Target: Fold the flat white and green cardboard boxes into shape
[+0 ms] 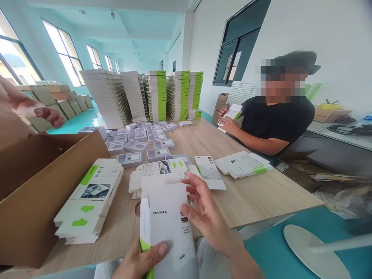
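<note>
Wooden table (247, 197) bore a stack (93, 197) of flat boxes. Left hand (139, 259) pinched a white carton (167, 228) at its foot; right hand (203, 209), fingers spread, touched its side.

Bare left hand (138, 259), bare right hand (204, 214) (forearms uncovered too); pale grey trousers (102, 270) at the lap

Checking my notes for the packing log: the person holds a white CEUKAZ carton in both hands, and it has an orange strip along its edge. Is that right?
Not quite. The strip is green, not orange, as the head view shows. The rest stands: the left hand and the right hand both hold the white CEUKAZ carton.
</note>
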Demonstrator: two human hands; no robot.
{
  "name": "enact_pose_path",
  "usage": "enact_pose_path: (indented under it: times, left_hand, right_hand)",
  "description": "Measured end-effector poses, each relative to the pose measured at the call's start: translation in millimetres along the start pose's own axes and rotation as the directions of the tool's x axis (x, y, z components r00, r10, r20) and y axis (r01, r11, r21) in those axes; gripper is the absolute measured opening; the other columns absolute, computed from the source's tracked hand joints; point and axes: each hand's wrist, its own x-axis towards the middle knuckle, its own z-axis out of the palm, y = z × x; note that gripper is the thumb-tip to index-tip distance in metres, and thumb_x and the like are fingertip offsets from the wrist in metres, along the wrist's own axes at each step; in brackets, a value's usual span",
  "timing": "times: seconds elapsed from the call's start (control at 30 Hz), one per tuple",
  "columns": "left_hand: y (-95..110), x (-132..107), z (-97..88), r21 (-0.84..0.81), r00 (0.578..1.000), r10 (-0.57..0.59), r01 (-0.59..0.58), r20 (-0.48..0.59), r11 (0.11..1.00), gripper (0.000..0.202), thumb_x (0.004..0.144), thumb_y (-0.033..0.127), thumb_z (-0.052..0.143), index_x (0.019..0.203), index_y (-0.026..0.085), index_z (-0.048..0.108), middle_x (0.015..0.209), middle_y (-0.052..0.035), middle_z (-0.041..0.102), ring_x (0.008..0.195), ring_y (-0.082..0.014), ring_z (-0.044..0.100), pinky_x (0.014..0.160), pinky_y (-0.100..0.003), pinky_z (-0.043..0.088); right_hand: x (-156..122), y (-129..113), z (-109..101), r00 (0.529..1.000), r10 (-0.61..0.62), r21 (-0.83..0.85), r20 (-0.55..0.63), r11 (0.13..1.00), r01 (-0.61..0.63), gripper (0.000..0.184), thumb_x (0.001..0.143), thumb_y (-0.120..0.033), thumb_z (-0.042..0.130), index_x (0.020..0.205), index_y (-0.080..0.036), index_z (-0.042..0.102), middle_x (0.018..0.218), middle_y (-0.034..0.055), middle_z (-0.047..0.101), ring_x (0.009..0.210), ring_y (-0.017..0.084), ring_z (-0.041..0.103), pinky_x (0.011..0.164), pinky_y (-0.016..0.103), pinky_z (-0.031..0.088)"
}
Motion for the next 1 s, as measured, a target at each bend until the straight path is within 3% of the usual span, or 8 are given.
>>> enact_pose_path:
  times: [0.07,0.13,0.27,0.47,0.57,0.67,0.87,1.0]
  left_hand:
    - [3.5,0.4,4.6,0.093,0.993,0.07,-0.061,-0.097,0.994,0.079,0.052,0.065,0.099,0.113,0.018,0.082,0.099,-0.0139,0.087,0.107,-0.0434,0.079,0.094,-0.051,0.064]
    - [1.9,3.2,6.8,0.247,0.96,0.237,-0.197,-0.146,0.949,0.07,0.06,0.074,0.09,0.101,0.018,0.085,0.095,-0.0134,0.088,0.104,-0.0424,0.079,0.09,-0.047,0.065]
    - [-7.9,12.4,9.3,0.493,0.837,0.511,-0.367,-0.195,0.789,0.076,0.073,0.088,0.068,0.093,0.017,0.085,0.092,-0.0143,0.088,0.094,-0.0398,0.08,0.08,-0.04,0.065]
    - [-6.9,16.3,11.2,0.505,0.79,0.558,-0.383,-0.255,0.773,0.068,0.074,0.076,0.079,0.111,0.019,0.075,0.106,-0.0119,0.087,0.101,-0.0349,0.08,0.081,-0.034,0.064]
    - [-10.2,16.5,12.6,0.489,0.758,0.619,-0.469,-0.205,0.736,0.061,0.081,0.072,0.076,0.118,0.023,0.07,0.113,-0.0093,0.084,0.105,-0.0293,0.077,0.085,-0.03,0.062]
    - [-16.7,17.1,14.7,0.478,0.761,0.622,-0.483,-0.185,0.734,0.06,0.088,0.071,0.07,0.125,0.023,0.065,0.117,-0.0105,0.081,0.113,-0.0302,0.075,0.092,-0.031,0.059]
    - [-16.9,15.7,16.4,0.414,0.721,0.661,-0.547,-0.21,0.728,0.096,0.091,0.076,0.063,0.163,0.026,0.023,0.153,-0.0184,0.062,0.134,-0.034,0.066,0.099,-0.036,0.06]
    - [-17.7,14.1,16.6,0.437,0.75,0.643,-0.531,-0.158,0.727,0.088,0.092,0.077,0.06,0.158,0.027,0.032,0.155,-0.0177,0.061,0.133,-0.0304,0.068,0.103,-0.033,0.057]
  right_hand:
    - [-12.7,17.6,12.5,0.991,0.133,0.112,0.029,0.984,-0.135,0.06,0.093,-0.067,0.069,0.141,-0.033,0.061,0.14,0.0085,0.068,0.127,0.027,0.065,0.105,0.042,0.054]
    - [-23.5,32.1,26.2,0.967,0.23,0.205,0.112,0.946,-0.249,0.055,0.094,-0.071,0.064,0.13,-0.03,0.071,0.124,0.0086,0.077,0.12,0.031,0.07,0.098,0.044,0.059]
    - [-30.1,44.7,44.2,0.978,0.207,0.251,-0.008,0.947,-0.199,0.052,0.09,-0.071,0.07,0.12,-0.03,0.076,0.114,0.0074,0.082,0.117,0.032,0.072,0.1,0.044,0.059]
    - [-27.9,49.6,49.0,0.988,0.109,0.177,-0.109,0.98,-0.088,0.055,0.094,-0.069,0.067,0.129,-0.028,0.072,0.114,0.0102,0.082,0.109,0.032,0.076,0.098,0.043,0.061]
    - [-33.2,60.1,54.5,0.96,0.111,0.081,-0.257,0.992,-0.093,0.06,0.093,-0.072,0.064,0.134,-0.028,0.069,0.125,0.0115,0.08,0.116,0.032,0.075,0.105,0.041,0.059]
    - [-39.3,68.6,59.5,0.931,0.12,0.004,-0.344,0.992,-0.126,0.063,0.095,-0.073,0.061,0.138,-0.028,0.066,0.132,0.0121,0.077,0.122,0.032,0.073,0.108,0.039,0.057]
    - [-43.6,57.5,53.8,0.971,0.112,0.083,-0.211,0.992,-0.096,0.068,0.093,-0.068,0.07,0.149,-0.032,0.057,0.14,0.0092,0.073,0.125,0.028,0.071,0.105,0.034,0.058]
    - [-42.4,45.5,46.5,0.979,0.064,0.091,-0.196,0.995,-0.047,0.069,0.093,-0.066,0.071,0.152,-0.034,0.054,0.142,0.01,0.07,0.115,0.026,0.073,0.097,0.035,0.06]
